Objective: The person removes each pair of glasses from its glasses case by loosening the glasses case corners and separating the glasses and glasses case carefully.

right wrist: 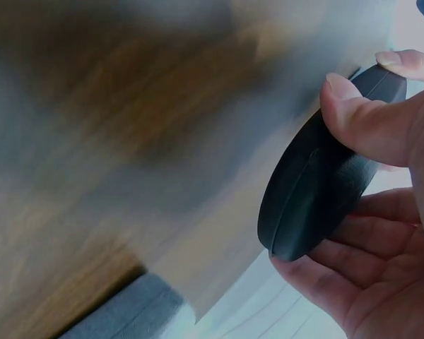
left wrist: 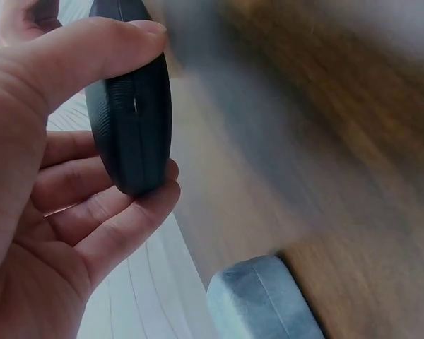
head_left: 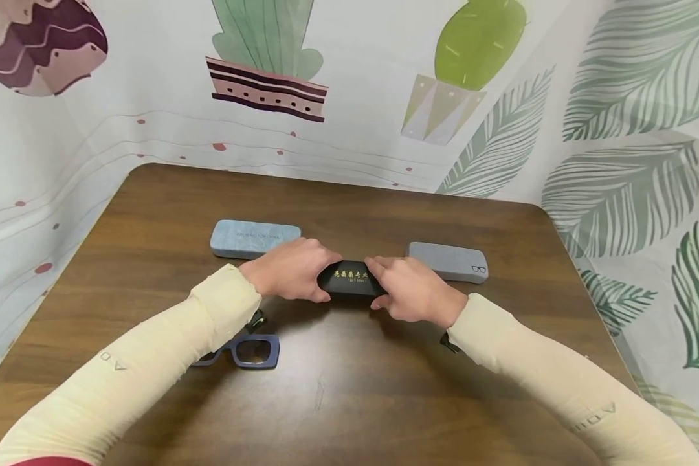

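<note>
Between both hands is a black glasses case (head_left: 349,277) with gold lettering on its top, raised above the table and closed along its seam. My left hand (head_left: 293,268) grips its left end, thumb on the near side and fingers around the far side. At the opposite end, my right hand (head_left: 410,288) holds it the same way. In the left wrist view the case (left wrist: 131,120) stands between thumb and fingers, its seam visible. The right wrist view shows the other end of the case (right wrist: 318,176) pinched by the right thumb and fingers.
A light blue glasses case (head_left: 250,238) lies behind the left hand, and a grey glasses case (head_left: 448,261) behind the right. Blue-framed glasses (head_left: 256,351) lie partly under the left forearm. The wooden table (head_left: 349,414) meets a patterned wall covering (head_left: 361,136) at the back.
</note>
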Demonstrator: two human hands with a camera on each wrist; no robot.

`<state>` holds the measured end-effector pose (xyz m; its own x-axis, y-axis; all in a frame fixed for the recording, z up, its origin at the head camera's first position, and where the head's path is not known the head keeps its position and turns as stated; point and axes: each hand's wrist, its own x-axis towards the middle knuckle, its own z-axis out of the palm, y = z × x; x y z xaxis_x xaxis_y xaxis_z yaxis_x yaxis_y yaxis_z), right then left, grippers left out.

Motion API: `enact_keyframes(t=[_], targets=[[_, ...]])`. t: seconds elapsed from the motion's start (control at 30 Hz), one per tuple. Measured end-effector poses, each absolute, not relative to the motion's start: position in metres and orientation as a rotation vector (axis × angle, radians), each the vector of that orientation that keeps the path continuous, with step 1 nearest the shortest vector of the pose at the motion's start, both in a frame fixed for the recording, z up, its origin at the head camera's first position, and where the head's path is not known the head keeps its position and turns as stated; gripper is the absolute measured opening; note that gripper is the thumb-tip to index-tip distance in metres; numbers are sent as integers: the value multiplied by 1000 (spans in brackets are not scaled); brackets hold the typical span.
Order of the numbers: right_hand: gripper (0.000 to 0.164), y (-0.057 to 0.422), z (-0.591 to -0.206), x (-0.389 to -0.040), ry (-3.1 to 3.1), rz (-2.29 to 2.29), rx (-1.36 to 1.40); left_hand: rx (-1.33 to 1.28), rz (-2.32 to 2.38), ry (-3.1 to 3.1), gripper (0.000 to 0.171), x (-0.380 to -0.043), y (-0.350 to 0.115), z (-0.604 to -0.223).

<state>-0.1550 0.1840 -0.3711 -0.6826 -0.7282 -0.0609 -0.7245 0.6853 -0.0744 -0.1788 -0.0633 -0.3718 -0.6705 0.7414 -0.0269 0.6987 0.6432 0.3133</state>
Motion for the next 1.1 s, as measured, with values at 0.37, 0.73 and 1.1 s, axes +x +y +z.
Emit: enact_keyframes(t=[0.37, 0.73, 1.1], targets=[[68, 179, -384, -140, 2766, -44, -1198, 1215, 333, 2655, 44, -164, -63, -385], [67, 180, -398, -135, 2755, -77, -1148, 1189, 200, 2632, 51, -155, -59, -394], [71, 179, -398, -136, 2767, -70, -1132, 1212, 218, 2623, 49, -161, -60, -397]])
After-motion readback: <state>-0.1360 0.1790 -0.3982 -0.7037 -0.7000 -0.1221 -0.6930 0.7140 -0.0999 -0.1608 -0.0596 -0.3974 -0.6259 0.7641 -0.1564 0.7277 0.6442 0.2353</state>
